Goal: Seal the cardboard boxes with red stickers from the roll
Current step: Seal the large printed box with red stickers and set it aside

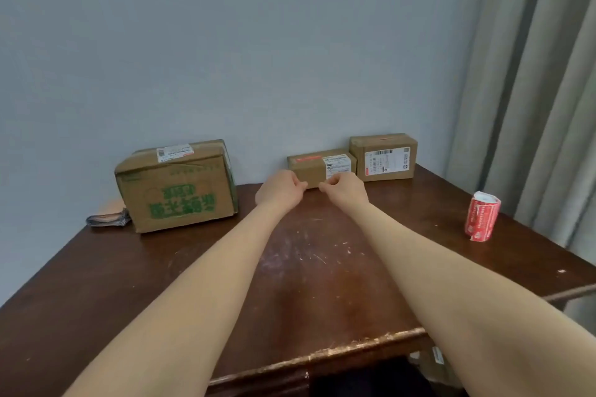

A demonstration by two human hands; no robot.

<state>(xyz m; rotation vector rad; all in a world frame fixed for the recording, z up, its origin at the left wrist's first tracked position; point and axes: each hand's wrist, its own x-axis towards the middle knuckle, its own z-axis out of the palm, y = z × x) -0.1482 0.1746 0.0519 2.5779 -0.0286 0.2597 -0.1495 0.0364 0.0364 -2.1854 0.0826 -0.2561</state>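
Note:
Both my arms stretch across the brown table (290,267) to a small cardboard box (314,167) by the wall. It carries a red sticker on its top left and a white label on the right. My left hand (279,187) and my right hand (345,187) sit close together at the box's lower front edge, fingers curled and fingertips pinched against it. No sticker shows between the fingers. The red sticker roll (482,216) stands upright at the table's right edge, well away from both hands.
A large cardboard box with green print (175,187) stands at the back left, with a folded dark cloth (106,221) beside it. A medium box with a barcode label (383,156) stands at the back right. Grey curtains (532,90) hang on the right.

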